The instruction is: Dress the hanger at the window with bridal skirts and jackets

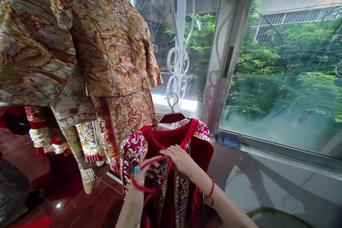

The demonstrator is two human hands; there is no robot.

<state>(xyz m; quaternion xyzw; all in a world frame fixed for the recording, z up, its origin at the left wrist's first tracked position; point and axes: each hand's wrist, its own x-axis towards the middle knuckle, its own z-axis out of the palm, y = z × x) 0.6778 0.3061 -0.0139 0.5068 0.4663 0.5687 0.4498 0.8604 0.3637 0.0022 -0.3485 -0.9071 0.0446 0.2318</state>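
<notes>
A deep red velvet garment (197, 149) with silver and gold embroidery hangs in front of me on a hanger (172, 117). My right hand (179, 159) is at its neckline, fingers bent and pinched on a thin red cord (164, 181). Close beside it, my left hand (146, 171) is curled with the same cord running across its fingers, and its fingertips are slightly blurred. The cord loops down below both hands in front of the embroidered front panels. A red bracelet (211, 189) circles my right wrist.
Gold brocade jackets (114, 46) hang at the left, close to the red garment. Behind stand a window (283, 67) and white scrolled metalwork (177, 60). A low wall (267, 178) runs along the right, and red floor tiles (88, 203) show below.
</notes>
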